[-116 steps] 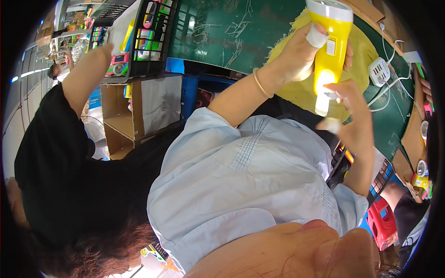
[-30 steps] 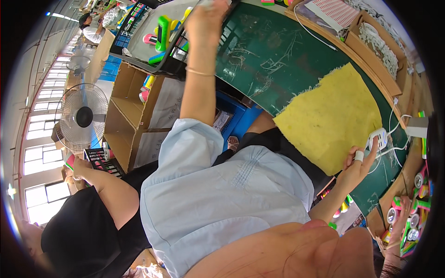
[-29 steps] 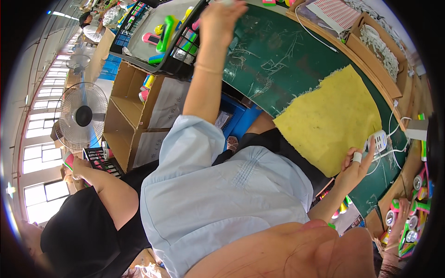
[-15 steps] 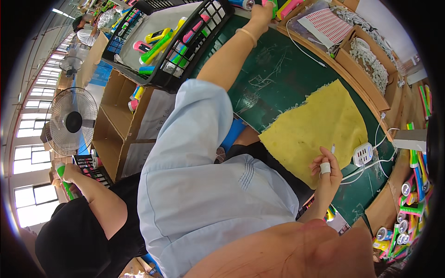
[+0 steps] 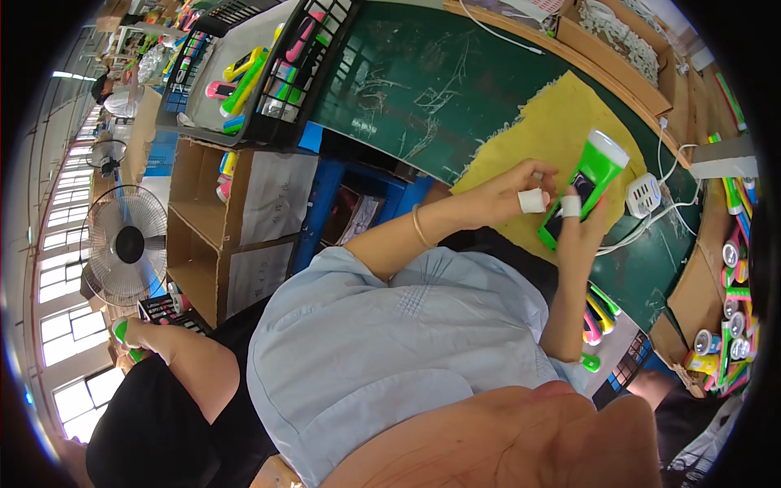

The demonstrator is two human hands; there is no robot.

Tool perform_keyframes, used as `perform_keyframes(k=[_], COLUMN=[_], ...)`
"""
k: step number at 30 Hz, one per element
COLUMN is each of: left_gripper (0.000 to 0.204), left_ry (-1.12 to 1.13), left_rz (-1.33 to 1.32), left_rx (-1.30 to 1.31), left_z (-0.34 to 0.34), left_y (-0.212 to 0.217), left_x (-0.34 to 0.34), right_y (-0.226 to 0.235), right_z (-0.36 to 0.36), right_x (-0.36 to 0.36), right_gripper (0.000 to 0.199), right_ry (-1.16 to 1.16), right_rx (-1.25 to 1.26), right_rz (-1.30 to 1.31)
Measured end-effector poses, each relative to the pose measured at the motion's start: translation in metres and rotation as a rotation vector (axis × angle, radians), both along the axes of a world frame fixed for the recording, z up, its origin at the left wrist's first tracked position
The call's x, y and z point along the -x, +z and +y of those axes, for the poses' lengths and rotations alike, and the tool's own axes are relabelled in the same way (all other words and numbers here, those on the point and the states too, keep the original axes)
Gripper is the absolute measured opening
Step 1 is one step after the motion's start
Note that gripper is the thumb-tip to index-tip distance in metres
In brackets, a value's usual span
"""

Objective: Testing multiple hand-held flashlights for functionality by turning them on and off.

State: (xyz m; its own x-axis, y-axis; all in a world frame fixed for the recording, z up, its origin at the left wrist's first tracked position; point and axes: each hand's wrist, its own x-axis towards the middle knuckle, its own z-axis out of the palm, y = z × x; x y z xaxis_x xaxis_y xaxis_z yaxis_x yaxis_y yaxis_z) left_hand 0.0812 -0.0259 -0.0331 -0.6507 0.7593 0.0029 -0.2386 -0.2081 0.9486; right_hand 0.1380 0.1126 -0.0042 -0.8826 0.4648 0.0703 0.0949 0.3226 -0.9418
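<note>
- Together, both hands grip a green flashlight (image 5: 584, 189) at upper right: left hand (image 5: 508, 193), right hand (image 5: 582, 229).
- Yellow cloth (image 5: 547, 138) lies beneath on the green desk (image 5: 407, 89).

— What are your hands on?
— Your left hand (image 5: 508, 195) and right hand (image 5: 579, 226) both grip a green flashlight (image 5: 584, 189) over the yellow cloth (image 5: 537, 130) on the green table (image 5: 423, 73).
— Anything beside it?
— A white power strip (image 5: 643, 195) lies just right.
</note>
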Motion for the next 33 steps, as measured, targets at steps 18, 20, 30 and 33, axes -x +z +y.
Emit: perform_keyframes(k=[18, 20, 30, 33], left_gripper=[0.042, 0.043, 0.022, 0.042], left_ry=[-0.02, -0.056, 0.209, 0.312], left_rz=[-0.555, -0.587, -0.148, 0.404], left_rx=[-0.108, -0.147, 0.078, 0.348], left_z=[0.066, 0.07, 0.078, 0.075], left_y=[0.025, 0.028, 0.025, 0.033], left_x=[0.043, 0.048, 0.056, 0.072], right_y=[-0.046, -0.048, -0.022, -0.021], right_z=[0.035, 0.035, 0.045, 0.061], right_x=[-0.046, -0.047, -0.041, -0.039], right_gripper=[0.023, 0.021, 0.029, 0.031], right_ry=[-0.026, -0.034, 0.016, 0.081], right_rx=[0.178, 0.115, 0.546, 0.743], right_rz=[0.045, 0.105, 0.098, 0.131])
